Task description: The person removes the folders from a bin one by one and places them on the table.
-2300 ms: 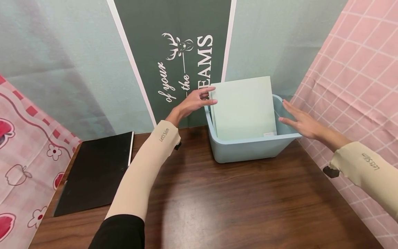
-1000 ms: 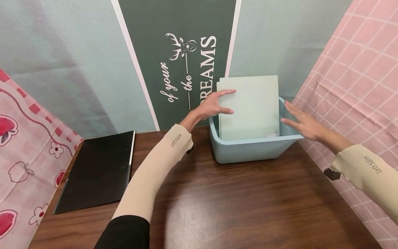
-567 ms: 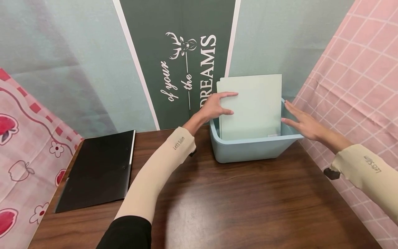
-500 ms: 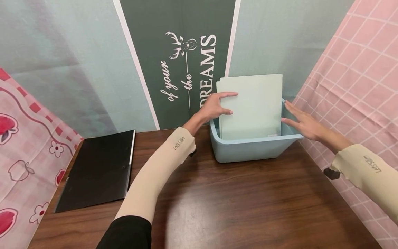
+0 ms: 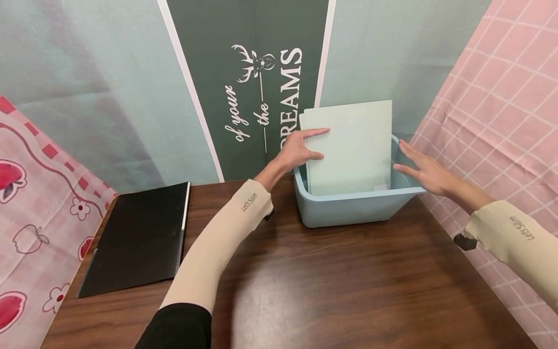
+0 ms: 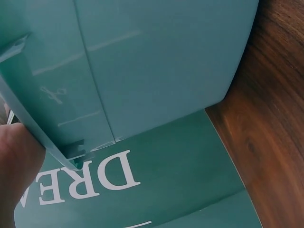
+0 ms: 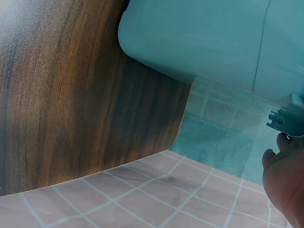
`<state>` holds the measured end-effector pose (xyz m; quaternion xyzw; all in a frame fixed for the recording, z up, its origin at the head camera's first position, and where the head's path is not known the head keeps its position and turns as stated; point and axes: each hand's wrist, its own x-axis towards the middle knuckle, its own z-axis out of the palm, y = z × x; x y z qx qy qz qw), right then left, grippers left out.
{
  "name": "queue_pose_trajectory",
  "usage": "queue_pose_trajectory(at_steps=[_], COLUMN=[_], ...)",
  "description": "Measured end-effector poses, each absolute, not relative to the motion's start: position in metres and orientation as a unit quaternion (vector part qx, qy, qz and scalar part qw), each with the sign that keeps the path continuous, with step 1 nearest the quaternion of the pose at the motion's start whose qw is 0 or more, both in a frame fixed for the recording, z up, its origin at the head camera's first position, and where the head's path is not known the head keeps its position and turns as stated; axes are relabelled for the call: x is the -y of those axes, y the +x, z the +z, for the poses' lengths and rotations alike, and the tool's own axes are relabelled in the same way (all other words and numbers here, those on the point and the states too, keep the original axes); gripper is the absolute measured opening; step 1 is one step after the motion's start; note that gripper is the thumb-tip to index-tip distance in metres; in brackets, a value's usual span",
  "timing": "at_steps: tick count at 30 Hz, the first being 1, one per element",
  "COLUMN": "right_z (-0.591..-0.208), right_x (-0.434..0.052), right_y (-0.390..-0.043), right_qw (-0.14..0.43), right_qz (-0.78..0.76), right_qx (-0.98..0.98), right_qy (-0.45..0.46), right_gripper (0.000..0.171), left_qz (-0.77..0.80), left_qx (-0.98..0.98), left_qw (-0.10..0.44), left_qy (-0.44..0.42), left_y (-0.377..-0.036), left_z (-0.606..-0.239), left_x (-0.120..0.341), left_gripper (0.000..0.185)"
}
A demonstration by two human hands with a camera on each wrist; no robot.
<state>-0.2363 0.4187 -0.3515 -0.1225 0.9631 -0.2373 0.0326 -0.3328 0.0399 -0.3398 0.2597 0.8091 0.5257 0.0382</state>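
Two hands reach to a blue bin (image 5: 353, 208) at the far right of the brown table (image 5: 305, 286). A pale green folder (image 5: 348, 145) stands upright in the bin. The left hand (image 5: 298, 148) touches the folder's left edge with straight fingers. The right hand (image 5: 425, 169) is flat and open at the bin's right rim. A black folder (image 5: 135, 237) lies on the left.

From my seat the head view is bright and evenly lit, with a soft glare patch on the table (image 5: 261, 295) near its front edge. Shadows stay faint. Both wrist views carry a teal cast and look soft up close.
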Motion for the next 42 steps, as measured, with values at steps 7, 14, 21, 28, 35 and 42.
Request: queue_pose_trajectory(at_steps=[7, 14, 21, 28, 35, 42], right_z=[-0.351, -0.350, -0.349, -0.349, -0.351, -0.352], right_x=[-0.418, -0.418, -0.416, -0.416, -0.417, -0.419], right_y=[-0.236, -0.236, -0.236, -0.235, -0.235, -0.236], right_qw=[0.031, 0.030, 0.033, 0.031, 0.027, 0.027], right_qz=[-0.238, -0.241, -0.244, -0.247, -0.254, -0.248], right_qx=[-0.963, -0.962, -0.962, -0.962, -0.959, -0.961], right_qy=[-0.123, -0.121, -0.118, -0.117, -0.121, -0.121], right_gripper=[0.080, 0.081, 0.080, 0.080, 0.080, 0.080], left_qz=[0.551, 0.566, 0.574, 0.594, 0.610, 0.648], left_qx=[-0.793, -0.783, -0.781, -0.770, -0.756, -0.725], left_qw=[0.019, -0.004, -0.025, -0.040, -0.074, -0.093], left_qy=[0.258, 0.257, 0.244, 0.231, 0.225, 0.212], left_y=[-0.333, -0.330, -0.327, -0.321, -0.313, -0.306], left_z=[-0.340, -0.339, -0.338, -0.334, -0.331, -0.328], left_x=[-0.033, -0.025, -0.019, -0.013, -0.009, -0.006], left_gripper=[0.071, 0.070, 0.069, 0.068, 0.068, 0.071])
